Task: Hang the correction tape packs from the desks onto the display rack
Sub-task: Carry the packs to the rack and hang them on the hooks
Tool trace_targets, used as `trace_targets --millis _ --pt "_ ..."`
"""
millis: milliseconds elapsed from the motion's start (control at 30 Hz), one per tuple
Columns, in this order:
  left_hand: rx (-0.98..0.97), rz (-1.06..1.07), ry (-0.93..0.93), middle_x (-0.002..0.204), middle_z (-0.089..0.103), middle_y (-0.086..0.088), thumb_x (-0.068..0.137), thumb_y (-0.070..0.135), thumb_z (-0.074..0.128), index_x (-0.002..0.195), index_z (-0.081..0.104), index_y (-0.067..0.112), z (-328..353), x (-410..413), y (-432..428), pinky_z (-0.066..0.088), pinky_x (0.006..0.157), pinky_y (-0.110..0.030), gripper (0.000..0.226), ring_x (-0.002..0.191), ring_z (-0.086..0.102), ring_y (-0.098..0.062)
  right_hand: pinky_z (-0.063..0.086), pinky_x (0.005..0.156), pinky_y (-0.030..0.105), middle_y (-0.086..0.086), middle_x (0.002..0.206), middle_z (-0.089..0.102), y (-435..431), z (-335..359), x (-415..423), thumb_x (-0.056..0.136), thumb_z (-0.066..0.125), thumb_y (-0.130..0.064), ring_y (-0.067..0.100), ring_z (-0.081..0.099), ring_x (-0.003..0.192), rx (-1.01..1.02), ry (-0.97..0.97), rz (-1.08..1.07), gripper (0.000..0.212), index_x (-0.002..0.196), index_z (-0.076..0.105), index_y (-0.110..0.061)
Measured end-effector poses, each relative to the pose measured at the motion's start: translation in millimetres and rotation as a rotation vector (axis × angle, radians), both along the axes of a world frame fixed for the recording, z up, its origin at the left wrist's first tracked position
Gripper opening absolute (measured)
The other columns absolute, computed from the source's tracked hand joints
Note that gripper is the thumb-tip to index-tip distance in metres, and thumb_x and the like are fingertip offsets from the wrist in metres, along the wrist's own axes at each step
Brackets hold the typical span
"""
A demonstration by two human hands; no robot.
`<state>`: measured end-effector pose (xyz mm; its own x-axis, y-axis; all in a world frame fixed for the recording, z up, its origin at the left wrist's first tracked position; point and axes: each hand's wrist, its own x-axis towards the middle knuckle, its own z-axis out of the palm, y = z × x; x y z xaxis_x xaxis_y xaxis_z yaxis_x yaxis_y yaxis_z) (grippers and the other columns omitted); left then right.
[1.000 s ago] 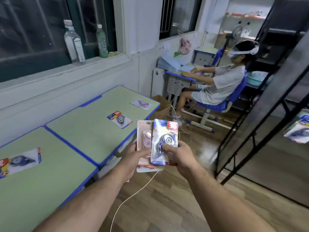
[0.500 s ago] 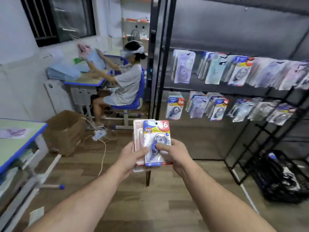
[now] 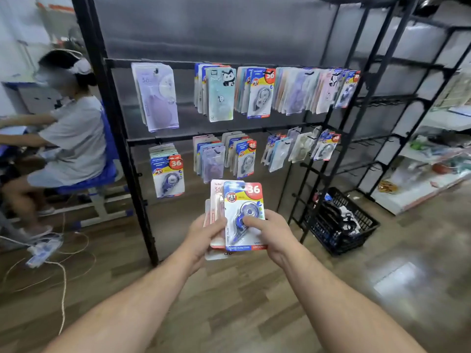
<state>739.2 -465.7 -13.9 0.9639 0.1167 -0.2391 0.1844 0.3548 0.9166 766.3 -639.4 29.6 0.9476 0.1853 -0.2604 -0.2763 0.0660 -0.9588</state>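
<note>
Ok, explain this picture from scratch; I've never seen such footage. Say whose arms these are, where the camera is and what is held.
No machine here: one camera on a person's head looks forward and down, so both bare arms are the wearer's. The left hand grips a few pink packs; the right hand pinches the blue pack in front of them. Ahead stands the black display rack, with many hanging packs. A black basket sits on the wooden floor beside it; another person sits at the left.
</note>
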Motion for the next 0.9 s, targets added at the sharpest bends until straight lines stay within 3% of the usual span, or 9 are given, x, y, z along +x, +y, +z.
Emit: trace_targets --millis 133,200,333,500,633,733,900 --pt "0.005 -0.075 -0.020 0.112 0.076 -0.018 0.078 0.017 0.081 0.123 0.066 0.006 1 65 -7 0.055 0.097 -0.057 0.048 0.105 0.072 -0.039 0.063 0.081 0.045 0.017 0.103 0.078 -12 3 51 0.086 0.071 0.003 0.037 0.076 0.096 0.004 -0.002 -0.076 0.022 0.108 0.073 0.002" --pt "0.012 -0.109 -0.024 0.113 0.075 -0.019 0.069 0.020 0.081 0.123 0.066 0.006 3 94 -10 0.054 0.098 -0.058 0.057 0.109 0.070 -0.043 0.062 0.084 0.049 0.017 0.104 0.078 -17 5 76 0.086 0.071 0.002 0.037 0.075 0.097 -0.002 0.004 -0.109 0.022 0.108 0.073 0.002" --pt "0.021 -0.178 -0.029 0.111 0.076 -0.020 0.064 0.019 0.085 0.121 0.067 0.006 9 150 -17 0.056 0.095 -0.058 0.062 0.106 0.071 -0.043 0.060 0.089 0.053 0.019 0.105 0.078 -27 11 121 0.086 0.071 0.003 0.039 0.074 0.099 -0.011 0.007 -0.176 0.021 0.107 0.074 0.003" --pt "0.018 -0.227 -0.026 0.104 0.077 -0.020 0.072 0.009 0.081 0.117 0.067 0.002 12 199 -34 0.059 0.069 -0.036 0.048 0.087 0.073 -0.033 0.055 0.097 0.060 0.022 0.106 0.076 -44 8 164 0.089 0.069 0.002 0.045 0.070 0.107 -0.001 0.011 -0.238 0.017 0.105 0.073 0.003" --pt "0.031 -0.247 -0.013 0.104 0.077 -0.019 0.065 0.014 0.080 0.116 0.069 0.004 8 228 -54 0.059 0.079 -0.041 0.054 0.093 0.074 -0.036 0.055 0.098 0.058 0.019 0.105 0.077 -66 3 191 0.091 0.069 -0.004 0.042 0.071 0.105 -0.029 0.017 -0.258 0.015 0.104 0.073 0.000" --pt "0.051 -0.261 -0.027 0.103 0.078 -0.018 0.064 0.014 0.078 0.114 0.070 0.007 9 247 -73 0.059 0.079 -0.039 0.052 0.093 0.074 -0.035 0.054 0.098 0.060 0.018 0.104 0.078 -84 -3 213 0.085 0.072 -0.008 0.041 0.073 0.103 -0.020 0.030 -0.268 0.025 0.108 0.073 0.001" --pt "0.106 -0.222 -0.047 0.104 0.078 -0.017 0.065 0.015 0.076 0.113 0.069 0.008 11 283 -100 0.061 0.076 -0.036 0.049 0.092 0.074 -0.033 0.056 0.098 0.056 0.015 0.102 0.079 -113 -8 261 0.089 0.067 -0.003 0.040 0.073 0.103 -0.021 0.038 -0.235 0.019 0.106 0.074 -0.002"
